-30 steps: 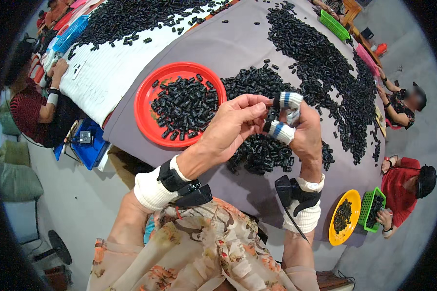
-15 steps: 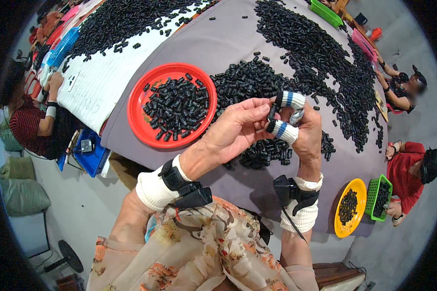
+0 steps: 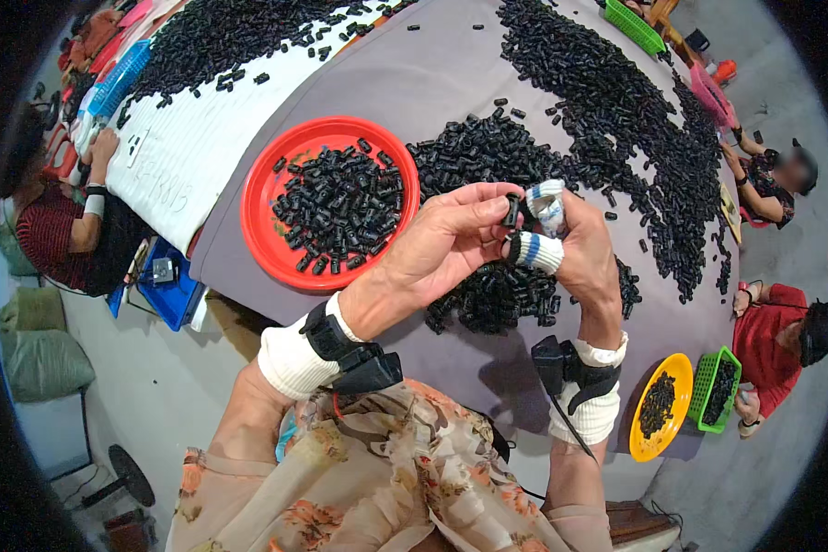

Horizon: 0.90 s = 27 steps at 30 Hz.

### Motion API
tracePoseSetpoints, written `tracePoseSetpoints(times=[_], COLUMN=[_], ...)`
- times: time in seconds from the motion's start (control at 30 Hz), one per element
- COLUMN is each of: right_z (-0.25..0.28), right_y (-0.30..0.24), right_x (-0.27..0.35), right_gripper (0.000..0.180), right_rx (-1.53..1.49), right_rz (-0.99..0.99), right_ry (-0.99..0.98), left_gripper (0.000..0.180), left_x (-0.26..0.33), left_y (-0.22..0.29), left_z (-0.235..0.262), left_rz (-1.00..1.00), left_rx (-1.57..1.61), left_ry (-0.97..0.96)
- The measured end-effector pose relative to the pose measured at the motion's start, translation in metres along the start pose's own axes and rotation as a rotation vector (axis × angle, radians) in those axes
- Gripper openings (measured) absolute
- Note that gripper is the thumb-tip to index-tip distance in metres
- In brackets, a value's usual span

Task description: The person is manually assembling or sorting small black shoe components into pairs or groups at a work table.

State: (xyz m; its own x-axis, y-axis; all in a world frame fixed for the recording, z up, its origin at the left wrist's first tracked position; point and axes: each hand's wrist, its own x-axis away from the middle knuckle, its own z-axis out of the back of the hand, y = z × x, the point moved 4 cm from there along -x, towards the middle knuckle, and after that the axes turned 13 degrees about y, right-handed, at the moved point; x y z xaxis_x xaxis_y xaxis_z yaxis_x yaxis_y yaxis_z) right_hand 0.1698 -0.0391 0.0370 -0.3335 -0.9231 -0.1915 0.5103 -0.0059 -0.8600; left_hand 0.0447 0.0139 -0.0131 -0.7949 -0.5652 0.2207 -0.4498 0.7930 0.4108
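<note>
Between the thumb and fingertips of my left hand (image 3: 442, 244) is a small black cylindrical part (image 3: 512, 210), held over the middle of the table. Close to its right is my right hand (image 3: 587, 253), the thumb and fingers curved and apart. White fabric finger covers with blue stripes (image 3: 537, 250) wrap some of its fingers, and a dark tip shows on the lower one. The right palm is hidden. Beneath and beyond both hands spreads a heap of similar black parts (image 3: 478, 152). A red round tray (image 3: 256, 207) filled with such parts lies left of my left hand.
Another pile of black parts (image 3: 607, 101) runs along the right of the grey tablecloth (image 3: 350, 83). A yellow plate (image 3: 644, 445) and green basket (image 3: 704, 396) stand at the right edge, near a person in red (image 3: 773, 336). Someone in stripes (image 3: 55, 230) works at the left.
My right hand has shifted slightly right, its covered fingers drawing away from the black part. The part now shows upright in my left fingertips. The view has moved a little.
</note>
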Motion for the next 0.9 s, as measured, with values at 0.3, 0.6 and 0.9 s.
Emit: tracePoseSetpoints(times=[0.3, 0.6, 0.9], right_z=[-0.01, -0.02, -0.024], right_y=[0.002, 0.009, 0.016], right_x=[-0.019, -0.028, -0.029], right_gripper=[0.038, 0.038, 0.029], right_rx=[0.113, 0.09, 0.046], right_rz=[0.059, 0.042, -0.045], right_ry=[-0.092, -0.159, -0.17], left_gripper=[0.024, 0.023, 0.019], left_x=[-0.009, -0.015, -0.009], left_y=[0.006, 0.009, 0.037], left_z=[0.01, 0.015, 0.032], left_rz=[-0.05, -0.078, -0.284], left_rx=[-0.07, -0.112, -0.33], left_ry=[0.096, 0.136, 0.321])
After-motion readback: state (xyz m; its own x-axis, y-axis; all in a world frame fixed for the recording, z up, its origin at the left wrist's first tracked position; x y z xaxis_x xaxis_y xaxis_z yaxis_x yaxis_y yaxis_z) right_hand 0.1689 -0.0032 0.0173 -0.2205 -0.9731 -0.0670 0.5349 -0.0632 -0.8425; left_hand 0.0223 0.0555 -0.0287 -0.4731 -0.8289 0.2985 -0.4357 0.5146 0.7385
